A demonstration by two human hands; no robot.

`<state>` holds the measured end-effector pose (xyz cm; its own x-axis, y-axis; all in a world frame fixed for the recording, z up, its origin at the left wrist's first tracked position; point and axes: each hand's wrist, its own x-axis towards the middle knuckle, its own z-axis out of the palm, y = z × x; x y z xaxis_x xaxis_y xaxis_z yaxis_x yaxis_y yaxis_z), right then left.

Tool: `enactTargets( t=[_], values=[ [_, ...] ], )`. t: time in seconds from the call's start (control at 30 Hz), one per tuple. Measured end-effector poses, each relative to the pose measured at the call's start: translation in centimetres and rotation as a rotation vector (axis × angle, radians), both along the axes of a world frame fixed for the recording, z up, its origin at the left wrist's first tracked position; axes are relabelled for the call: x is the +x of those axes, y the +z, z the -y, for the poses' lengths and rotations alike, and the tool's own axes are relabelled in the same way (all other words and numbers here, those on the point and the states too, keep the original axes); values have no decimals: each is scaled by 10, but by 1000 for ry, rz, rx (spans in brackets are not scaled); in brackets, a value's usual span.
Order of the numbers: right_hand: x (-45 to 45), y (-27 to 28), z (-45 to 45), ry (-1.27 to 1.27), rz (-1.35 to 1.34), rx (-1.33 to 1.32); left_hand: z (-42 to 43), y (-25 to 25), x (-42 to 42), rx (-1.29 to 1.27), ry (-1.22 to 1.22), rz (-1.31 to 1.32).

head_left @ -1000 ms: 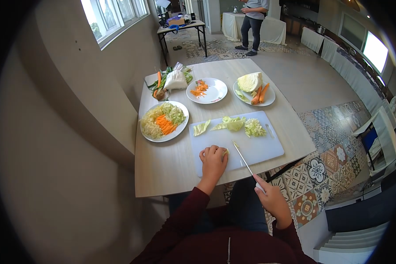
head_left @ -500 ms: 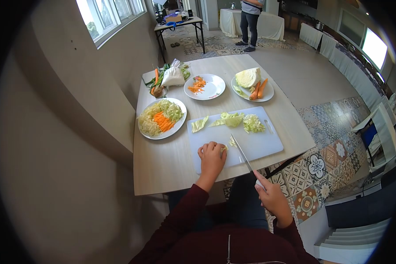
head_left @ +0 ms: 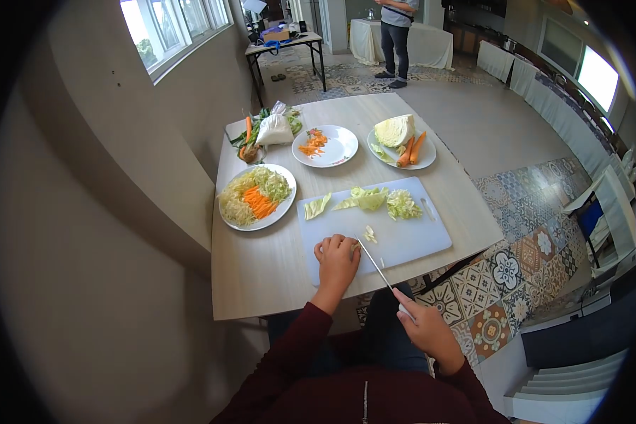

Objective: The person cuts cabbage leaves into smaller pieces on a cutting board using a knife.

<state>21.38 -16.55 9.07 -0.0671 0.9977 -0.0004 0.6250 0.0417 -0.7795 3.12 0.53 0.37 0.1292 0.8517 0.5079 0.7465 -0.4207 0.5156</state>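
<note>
My right hand (head_left: 425,324) is closed round the handle of a kitchen knife (head_left: 377,266). Its blade slants up and left across the white cutting board (head_left: 417,244), with the tip close to my left fingers. On the board, my left hand (head_left: 338,263) has its fingers curled over a piece of cabbage, mostly hidden beneath them. Just beyond lie a few small cut cabbage bits (head_left: 370,234). Along the board's far side are a cabbage strip (head_left: 317,205), some cabbage leaves (head_left: 366,198) and a heap of shredded cabbage (head_left: 403,205).
Left of the board stands a plate (head_left: 287,208) of shredded vegetables. Behind are a plate (head_left: 343,147) with carrot pieces, another plate (head_left: 426,162) with cabbage and carrots, and a white bag (head_left: 274,130) among vegetables. A person (head_left: 397,42) stands across the room.
The knife and my right hand have moved left, bringing the blade to my left fingers. My left hand stays over the cabbage piece. The whole view has shifted slightly.
</note>
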Motion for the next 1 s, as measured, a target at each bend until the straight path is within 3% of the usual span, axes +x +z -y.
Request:
enactTargets(
  t=[0.23,0.57,0.73,1.0],
  values=[
    [-9,23,3,-20,126,-130,-3,-2,0,19,0,-8],
    [-7,4,-12,0,125,-77,-1,-4,0,27,8,23],
    [23,25,15,21,216,-184,-1,-2,-1,7,3,52],
    [86,14,5,72,368,-30,-1,-1,-2,16,-5,32]
  ],
)
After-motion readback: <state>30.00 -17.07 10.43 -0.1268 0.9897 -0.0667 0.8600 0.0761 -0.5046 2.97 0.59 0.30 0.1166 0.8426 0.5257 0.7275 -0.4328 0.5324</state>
